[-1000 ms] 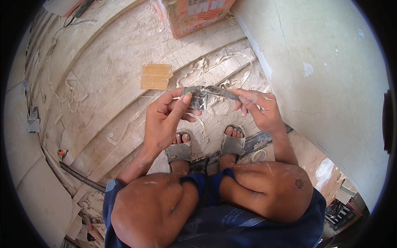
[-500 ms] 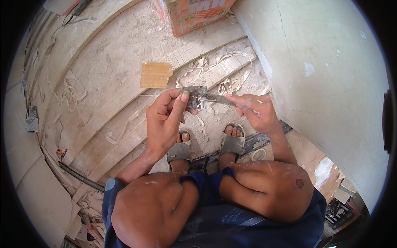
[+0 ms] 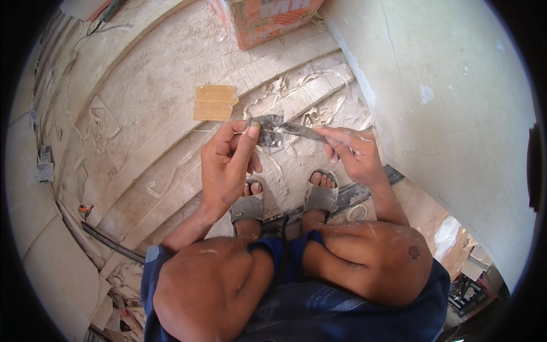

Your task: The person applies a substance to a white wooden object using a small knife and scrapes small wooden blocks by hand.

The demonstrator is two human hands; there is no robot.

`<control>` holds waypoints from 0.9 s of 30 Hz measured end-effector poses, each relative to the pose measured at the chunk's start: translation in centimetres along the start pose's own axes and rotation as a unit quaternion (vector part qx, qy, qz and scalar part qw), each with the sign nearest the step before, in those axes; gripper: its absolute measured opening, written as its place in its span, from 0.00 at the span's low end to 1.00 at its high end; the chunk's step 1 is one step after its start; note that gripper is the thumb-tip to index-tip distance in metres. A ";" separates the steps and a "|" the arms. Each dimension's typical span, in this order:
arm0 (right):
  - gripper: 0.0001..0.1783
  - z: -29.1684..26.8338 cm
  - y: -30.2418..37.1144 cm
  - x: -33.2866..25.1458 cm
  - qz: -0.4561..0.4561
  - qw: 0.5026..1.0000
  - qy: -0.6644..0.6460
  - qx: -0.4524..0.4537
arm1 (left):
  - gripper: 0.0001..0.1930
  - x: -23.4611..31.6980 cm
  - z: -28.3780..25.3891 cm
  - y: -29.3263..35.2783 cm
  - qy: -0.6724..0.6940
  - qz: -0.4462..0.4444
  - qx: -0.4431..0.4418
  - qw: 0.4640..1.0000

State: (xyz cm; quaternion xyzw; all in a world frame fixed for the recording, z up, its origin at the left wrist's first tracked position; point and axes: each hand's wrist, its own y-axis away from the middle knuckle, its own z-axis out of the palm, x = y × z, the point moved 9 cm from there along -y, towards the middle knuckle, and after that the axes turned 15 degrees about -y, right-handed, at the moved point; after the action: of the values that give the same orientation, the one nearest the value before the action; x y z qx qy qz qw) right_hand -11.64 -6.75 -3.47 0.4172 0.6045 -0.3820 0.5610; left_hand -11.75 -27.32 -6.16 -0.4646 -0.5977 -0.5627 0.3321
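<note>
One dark, squarish, flat piece [image 3: 266, 134], pinched in the left hand [image 3: 227, 165] above pale dusty floor [image 3: 165, 65], apparently meets at its right a dark, narrow, flat strip [image 3: 302, 131] gripped by the right hand [image 3: 357, 158], its pale flecks suggesting work part-done, remainder unclear.

Torn scraps [image 3: 101, 132] are littering the dusty floor [image 3: 165, 62] left of the left hand [image 3: 225, 165], and a chipped wall [image 3: 456, 114] is flanking the right hand [image 3: 359, 157], suggesting a renovation site.
</note>
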 end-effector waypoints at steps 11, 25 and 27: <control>0.24 0.9 0.4 0.6 -0.014 0.999 0.021 -0.045 | 0.09 -0.5 -0.1 -0.1 0.006 -0.018 0.018 1.000; 0.15 -0.5 1.1 1.6 0.068 0.985 -0.155 0.038 | 0.10 -0.7 -0.4 -0.2 0.024 -0.017 0.028 0.999; 0.16 -0.8 1.0 2.0 0.075 0.980 -0.173 0.056 | 0.10 -0.7 -0.3 -0.2 0.008 -0.010 0.013 1.000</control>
State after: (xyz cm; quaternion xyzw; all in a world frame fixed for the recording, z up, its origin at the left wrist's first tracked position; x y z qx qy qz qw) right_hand -11.02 -5.45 -5.37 0.4196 0.4430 -0.4382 0.6600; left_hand -11.77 -27.73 -6.79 -0.4498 -0.6072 -0.5616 0.3370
